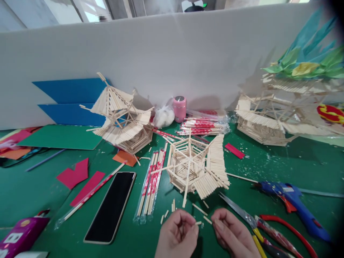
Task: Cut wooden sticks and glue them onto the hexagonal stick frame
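Note:
My left hand (177, 234) and my right hand (233, 234) are low in the middle of the view, both curled in a pinch. Between their fingertips they hold a short wooden stick piece (199, 223). Just beyond them stands a partly built hexagonal stick structure (195, 165) with a slatted roof panel on its right side. Several short stick offcuts (199, 209) lie on the green mat (40, 190) between the hands and that structure.
A phone (111, 206) lies face up at left beside packs of chopsticks (150, 182). A finished stick pavilion (120, 118) stands behind. Scissors (249, 220) and a blue glue gun (292, 200) lie at right. A pink can (179, 108) and another model (271, 118) sit by the white wall.

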Motion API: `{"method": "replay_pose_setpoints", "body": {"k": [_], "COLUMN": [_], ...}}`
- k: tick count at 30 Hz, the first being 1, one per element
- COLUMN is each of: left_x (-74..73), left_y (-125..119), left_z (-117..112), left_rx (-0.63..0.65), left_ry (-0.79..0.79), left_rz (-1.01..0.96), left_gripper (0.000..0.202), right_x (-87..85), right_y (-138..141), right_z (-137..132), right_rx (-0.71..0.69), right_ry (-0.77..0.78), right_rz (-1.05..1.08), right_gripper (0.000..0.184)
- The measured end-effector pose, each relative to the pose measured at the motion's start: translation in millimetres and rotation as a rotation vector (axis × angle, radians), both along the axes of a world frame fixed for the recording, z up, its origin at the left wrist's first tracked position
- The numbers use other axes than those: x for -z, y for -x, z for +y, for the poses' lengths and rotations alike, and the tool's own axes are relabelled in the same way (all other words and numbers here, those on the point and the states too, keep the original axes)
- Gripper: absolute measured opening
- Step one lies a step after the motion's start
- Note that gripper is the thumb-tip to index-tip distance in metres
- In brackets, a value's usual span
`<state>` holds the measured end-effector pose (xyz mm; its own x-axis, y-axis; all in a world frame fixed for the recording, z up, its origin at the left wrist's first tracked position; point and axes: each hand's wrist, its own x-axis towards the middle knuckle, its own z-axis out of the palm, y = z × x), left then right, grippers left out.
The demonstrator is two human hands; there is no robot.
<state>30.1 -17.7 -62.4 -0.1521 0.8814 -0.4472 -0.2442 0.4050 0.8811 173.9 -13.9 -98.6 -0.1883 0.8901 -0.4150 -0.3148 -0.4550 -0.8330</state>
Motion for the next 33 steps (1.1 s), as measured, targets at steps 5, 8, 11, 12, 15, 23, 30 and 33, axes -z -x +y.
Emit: {"method": "replay_pose_setpoints", "body": {"k": [5,8,11,12,15,23,30,33], "left_x": [-2.3,-5.8,-6.8,-6.2,-3.9,-31.5,-65.9,-72.1], "left_y": [9.8,5.4,-0.9,-1.8,1.8,30.6,29.1,30.1], "left_z": [-5.7,0.0,3.9,4.2,3.5,28.0,62.2,73.1], "left_rx": [0.08,0.032,-0.069,-0.089,-0.112,0.215,0.522,0.673], "left_ry": [-0.065,-0.102,-0.132,-0.162,-0.391,-1.095,-1.044,-1.07], "left_rz": [0.131,0.1,0.084,0.12,0.392,1.187,1.347,1.405], "left_gripper": [0.02,0.017,0.014,0.013,0.013,0.034,0.016,0.017], "right_x": [-12.0,-17.6,-22.8,-24.9,-31.7,-33.5,-19.4,-17.5], "right_y": [0.8,7.5,20.0,24.5,35.1,37.9,33.0,30.4], "right_z": [-5.1,0.9,10.5,13.6,20.6,23.3,20.9,20.1], "right_rx": [0.139,0.107,0.078,0.082,0.092,0.066,0.085,0.09], "right_ry": [-0.042,-0.015,0.091,0.122,0.194,0.303,0.267,0.259], "right_rz": [-0.169,-0.059,0.164,0.233,0.393,0.569,0.552,0.551], "right_gripper": [0.029,0.03,0.034,0.036,0.039,0.04,0.036,0.035]}}
